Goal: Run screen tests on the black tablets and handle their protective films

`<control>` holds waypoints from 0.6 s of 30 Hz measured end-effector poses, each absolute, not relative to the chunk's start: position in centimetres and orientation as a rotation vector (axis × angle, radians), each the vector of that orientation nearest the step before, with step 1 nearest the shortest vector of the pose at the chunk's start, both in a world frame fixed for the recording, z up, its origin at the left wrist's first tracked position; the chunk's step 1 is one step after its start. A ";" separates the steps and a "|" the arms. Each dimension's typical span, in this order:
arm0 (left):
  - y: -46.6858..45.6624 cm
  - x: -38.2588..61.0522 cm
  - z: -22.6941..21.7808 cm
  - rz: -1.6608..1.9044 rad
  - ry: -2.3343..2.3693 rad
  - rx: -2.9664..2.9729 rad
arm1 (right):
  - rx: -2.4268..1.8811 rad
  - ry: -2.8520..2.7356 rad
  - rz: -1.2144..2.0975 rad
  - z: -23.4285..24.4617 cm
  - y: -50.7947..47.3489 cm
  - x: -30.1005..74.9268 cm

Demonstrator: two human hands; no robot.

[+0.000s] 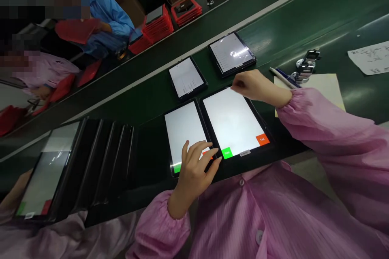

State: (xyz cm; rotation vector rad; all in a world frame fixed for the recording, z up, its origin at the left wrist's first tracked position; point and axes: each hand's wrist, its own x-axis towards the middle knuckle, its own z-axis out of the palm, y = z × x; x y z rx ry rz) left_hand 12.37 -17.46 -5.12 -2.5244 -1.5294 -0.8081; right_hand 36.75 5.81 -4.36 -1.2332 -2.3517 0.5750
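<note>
Two tablets with lit white screens lie side by side at the near edge of the green bench. On the left tablet (184, 129) my left hand (197, 166) rests with fingers spread over its lower right corner, partly hiding an orange button. The right tablet (232, 119) shows a green Pass button and an orange Fail button. My right hand (257, 85) sits at that tablet's far right corner, fingers curled in a pinch on the edge. Both arms wear pink sleeves.
Two more lit tablets (187, 77) (232, 52) lie further back. A black rack (100, 158) of upright slots stands at the left, with another tablet (42, 178) beside it. Papers (322, 85), a pen and a metal clip lie at the right. Seated people and red trays are beyond the conveyor.
</note>
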 end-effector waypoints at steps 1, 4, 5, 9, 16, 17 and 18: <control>-17.8 12.7 -5.0 -0.806 -1.535 -2.488 | -1.153 -2.395 0.618 -3.9 4.4 37.0; -18.2 13.6 -4.7 -0.792 -1.513 -2.380 | -0.800 -2.479 0.751 -3.0 -1.2 38.9; -18.1 14.0 -4.6 -0.782 -1.481 -2.366 | -0.636 -2.464 0.782 -2.9 -3.1 39.7; -17.4 15.7 -4.4 -0.780 -1.253 -2.460 | -0.366 -2.406 0.780 -3.1 -8.9 42.1; -17.6 16.3 -2.8 -0.836 -1.022 -3.074 | -0.306 -2.460 0.660 -3.1 -11.4 42.7; -17.5 15.7 -2.3 -0.840 -1.060 -3.131 | -0.274 -2.460 0.629 -3.1 -11.6 42.6; -17.2 15.0 -1.7 -0.839 -1.106 -3.174 | -0.242 -2.463 0.590 -3.1 -11.7 42.6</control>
